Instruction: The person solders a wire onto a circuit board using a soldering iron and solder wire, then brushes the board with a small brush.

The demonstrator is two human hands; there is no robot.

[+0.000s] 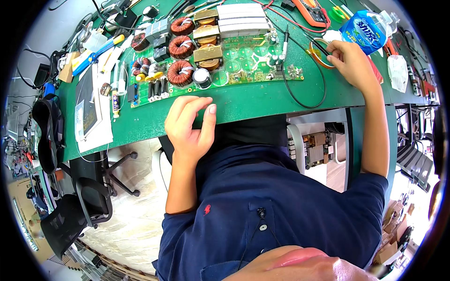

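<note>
My right hand (349, 63) is closed in a pinch on a thin black rod-like tool (321, 48), just above an amber tape roll (323, 55) at the right of the bench. Whether its fingertips also touch the tape cannot be told. My left hand (190, 126) hovers at the bench's front edge with fingers loosely bent, thumb apart, nothing held. Beyond it lies a large green circuit board (248, 70) with copper-wound toroid coils (180, 73), a capacitor (202, 78) and a white finned block (241, 21). A black test probe (285, 43) leans at the board's right end.
An orange multimeter (311, 11) lies at the back right, beside a blue refill pouch (364, 33). Black cable loops (307, 107) over the green bench (234, 104). At left are a dark flat panel (85, 100) on paper and a blue-yellow tool (96, 55). Office chairs (79, 206) stand lower left.
</note>
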